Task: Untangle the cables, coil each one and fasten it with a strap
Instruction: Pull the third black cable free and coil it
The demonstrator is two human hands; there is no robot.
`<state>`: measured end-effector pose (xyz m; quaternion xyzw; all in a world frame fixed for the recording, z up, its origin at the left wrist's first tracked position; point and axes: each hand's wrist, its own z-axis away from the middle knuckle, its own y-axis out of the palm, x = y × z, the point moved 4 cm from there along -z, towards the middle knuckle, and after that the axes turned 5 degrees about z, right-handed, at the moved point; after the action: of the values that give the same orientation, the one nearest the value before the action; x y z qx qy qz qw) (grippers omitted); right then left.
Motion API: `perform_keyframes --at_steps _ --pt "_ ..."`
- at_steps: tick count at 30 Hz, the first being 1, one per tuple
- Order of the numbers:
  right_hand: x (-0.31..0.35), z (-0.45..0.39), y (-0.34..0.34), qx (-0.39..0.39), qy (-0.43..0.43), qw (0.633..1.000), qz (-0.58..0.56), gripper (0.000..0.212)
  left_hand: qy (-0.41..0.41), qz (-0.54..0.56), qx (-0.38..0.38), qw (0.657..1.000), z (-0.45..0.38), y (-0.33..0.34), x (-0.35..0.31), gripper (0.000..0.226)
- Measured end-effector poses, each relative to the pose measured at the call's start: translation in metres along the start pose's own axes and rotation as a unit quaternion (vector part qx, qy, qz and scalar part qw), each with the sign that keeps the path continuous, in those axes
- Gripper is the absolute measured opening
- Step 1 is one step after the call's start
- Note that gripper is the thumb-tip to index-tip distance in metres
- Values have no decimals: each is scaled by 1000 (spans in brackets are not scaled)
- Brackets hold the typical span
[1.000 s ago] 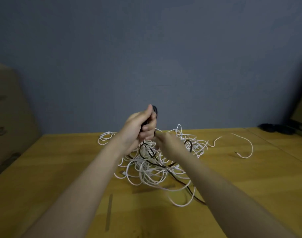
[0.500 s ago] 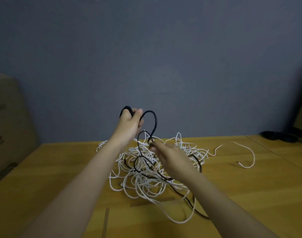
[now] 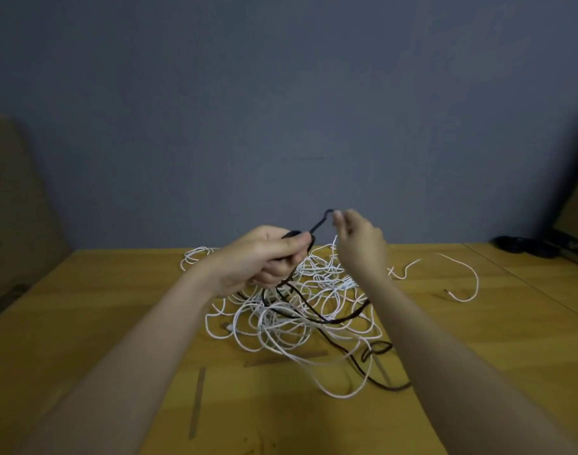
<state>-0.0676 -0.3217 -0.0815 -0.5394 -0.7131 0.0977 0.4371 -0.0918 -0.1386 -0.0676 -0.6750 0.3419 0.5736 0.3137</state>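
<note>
The left hand (image 3: 264, 257) gripped a black cable (image 3: 327, 318) above a white cable tangle (image 3: 300, 310) at the middle of the worktop (image 3: 117, 307). The right hand (image 3: 360, 244) pinched the black cable's raised loop. Dark objects (image 3: 524, 246) lay at the far right corner.

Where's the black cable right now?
In the head view, the thin black cable runs between the left hand and right hand, then trails into the white cable tangle on the wooden table.
</note>
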Motion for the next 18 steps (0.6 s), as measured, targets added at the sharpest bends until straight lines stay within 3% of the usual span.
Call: perform_keyframes --at_steps 2,5,9,13,15,18 --pt "9 18 25 78 -84 987 114 36 34 70 1 997 1 4 -3 27" --pt "24 54 55 166 -219 950 151 35 100 155 -80 980 -3 -2 0 20" --pt "45 81 65 141 -346 910 178 39 161 240 -262 921 -9 -29 16 13" --pt "58 91 57 136 -374 909 126 32 131 -37 -422 896 -11 -55 30 5" --pt "56 88 54 140 -353 917 121 25 97 -200 -418 881 -11 -61 35 6" --pt "44 75 47 146 -292 937 122 22 50 -419 -347 838 -10 -59 37 22"
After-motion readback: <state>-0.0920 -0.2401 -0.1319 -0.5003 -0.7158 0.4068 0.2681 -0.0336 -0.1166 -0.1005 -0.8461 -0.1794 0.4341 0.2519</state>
